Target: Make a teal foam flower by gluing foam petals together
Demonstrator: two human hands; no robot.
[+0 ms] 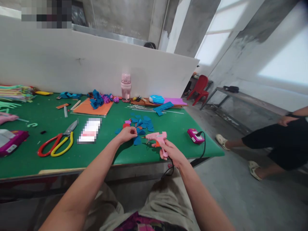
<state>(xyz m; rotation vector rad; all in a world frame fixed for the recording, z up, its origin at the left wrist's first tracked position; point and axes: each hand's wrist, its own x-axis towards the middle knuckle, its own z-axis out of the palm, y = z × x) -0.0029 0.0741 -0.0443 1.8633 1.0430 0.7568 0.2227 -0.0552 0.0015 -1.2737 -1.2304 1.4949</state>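
In my right hand point(171, 150) is a pink glue gun point(157, 137), gripped by its handle, with its nozzle pointing left. My left hand point(127, 134) pinches a blue petal-shaped piece point(137, 140) just left of the nozzle tip. Whether nozzle and piece touch, I cannot tell. Beyond my left hand lies a loose pile of blue cut pieces point(146, 123), with a few red and pink ones among them. A black cord runs from the glue gun down past the table's front edge.
Red-and-yellow-handled scissors point(59, 139) lie left on the green table point(96, 160). A purple power socket point(195, 136) sits near the right edge. Behind stand a pink bottle point(126, 87) and blue and purple flowers point(97, 100) on an orange sheet point(92, 108). At right, a person point(269, 138) sits.
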